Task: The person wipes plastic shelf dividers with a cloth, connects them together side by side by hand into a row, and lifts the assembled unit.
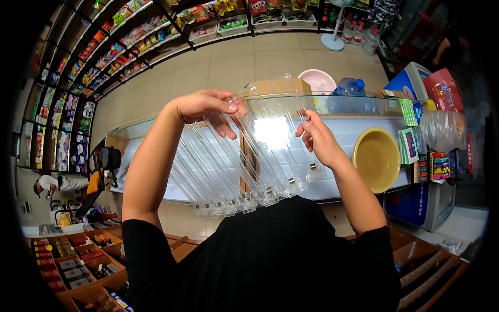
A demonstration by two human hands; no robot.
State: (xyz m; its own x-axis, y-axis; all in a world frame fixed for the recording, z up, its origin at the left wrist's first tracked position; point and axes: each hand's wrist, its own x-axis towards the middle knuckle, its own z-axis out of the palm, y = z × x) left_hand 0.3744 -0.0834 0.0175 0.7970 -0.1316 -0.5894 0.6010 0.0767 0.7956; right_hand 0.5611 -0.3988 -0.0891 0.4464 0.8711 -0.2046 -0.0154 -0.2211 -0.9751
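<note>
A set of long clear plastic pusher trays (228, 164), joined side by side, slants over the glass counter in front of my chest. Small metal spring coils sit near its close end. My left hand (210, 110) grips the far end, thumb on top and fingers bent over the clear strips. At the right edge of the trays is my right hand (318, 138), its fingers curled around a clear strip. Glare on the plastic blurs the exact contact there.
The glass display counter (332, 179) holds a yellow basin (377, 161) at right. Beyond it are a cardboard box (275, 87), pink basin (317, 81) and blue-capped water jug (352, 86). Snack shelves (140, 39) line the far wall. Another person (57, 184) is at far left.
</note>
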